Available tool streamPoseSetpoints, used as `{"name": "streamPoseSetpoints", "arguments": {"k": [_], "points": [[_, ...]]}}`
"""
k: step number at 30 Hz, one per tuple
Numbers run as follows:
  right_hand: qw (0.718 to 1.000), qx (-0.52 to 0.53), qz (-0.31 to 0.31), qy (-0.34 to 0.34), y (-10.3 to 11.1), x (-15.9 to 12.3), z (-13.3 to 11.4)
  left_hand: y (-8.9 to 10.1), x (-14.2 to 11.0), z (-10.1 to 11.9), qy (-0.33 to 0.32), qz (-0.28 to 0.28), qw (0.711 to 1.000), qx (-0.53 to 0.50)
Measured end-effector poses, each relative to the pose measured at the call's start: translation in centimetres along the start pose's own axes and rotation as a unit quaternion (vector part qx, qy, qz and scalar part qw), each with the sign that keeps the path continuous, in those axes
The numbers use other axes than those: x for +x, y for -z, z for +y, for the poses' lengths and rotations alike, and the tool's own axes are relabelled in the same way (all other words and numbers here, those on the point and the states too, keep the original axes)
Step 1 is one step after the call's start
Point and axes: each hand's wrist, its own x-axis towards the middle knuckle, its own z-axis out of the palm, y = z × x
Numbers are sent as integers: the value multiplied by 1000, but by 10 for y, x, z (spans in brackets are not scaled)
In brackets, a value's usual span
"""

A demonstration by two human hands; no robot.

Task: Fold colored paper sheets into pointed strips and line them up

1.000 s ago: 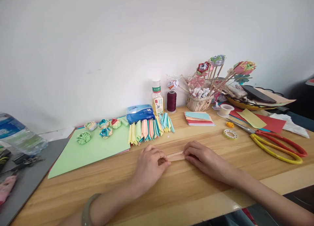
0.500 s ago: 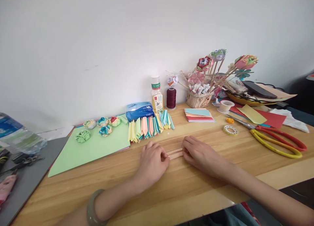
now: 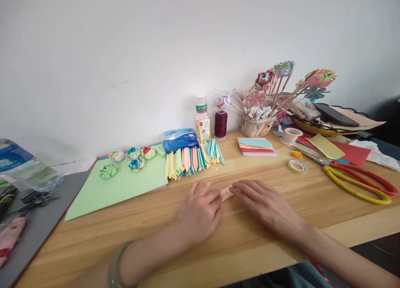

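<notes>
We have the pale folded strip (image 3: 227, 193) on the desk (image 3: 150, 242), between our left hand (image 3: 201, 213) and right hand (image 3: 262, 202), fingers of both curled on its ends.

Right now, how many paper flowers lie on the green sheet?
5. Back row, left to right: pale flower, teal flower, red-centred flower; front row: green flower, blue flower.

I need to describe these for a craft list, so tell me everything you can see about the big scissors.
The scissors have slim metal blades, nearly together, and large looped handles, one yellow, one red, plastic-looking. They lie flat on the wooden table, right of the tape roll, tips pointing away and leftward. Neither the left hand nor the right hand touches them.
</notes>
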Motion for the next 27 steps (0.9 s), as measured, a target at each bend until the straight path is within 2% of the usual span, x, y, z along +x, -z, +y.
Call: {"name": "streamPoseSetpoints", "arguments": {"k": [2, 4, 6, 8, 9, 11, 16, 23, 27], "points": [[999, 28, -16, 17, -1, -5, -10, 1, -1, 5, 10, -18, 1000, 21], [996, 61, -60, 6, -1, -8, -17, 6, 0, 6, 25, -61, 997, 29], [991, 91, -102, -4, 1, -10, -20, 17, 2, 2, 23, -136, 990, 14], [985, 120, -125, -5, 3, -11, -18, 31, 5, -8, -14, -238, 971, -23], [982, 133, -132, -5, 3, -12, -16, 38, 6, -13, -34, -273, 961, -40], [978, 153, -140, -1, 5, -12, -13, 49, 7, -23, -54, -310, 948, -56], [976, 158, -152, 4, 6, -8, -10, 57, 6, -32, -77, -347, 933, -49], [965, 190, -179, 7, 10, -6, -4, 52, 5, -20, -65, -319, 945, -4], [961, 206, -184, 7, 9, -8, -1, 53, 6, -15, -61, -336, 940, 14]]}}
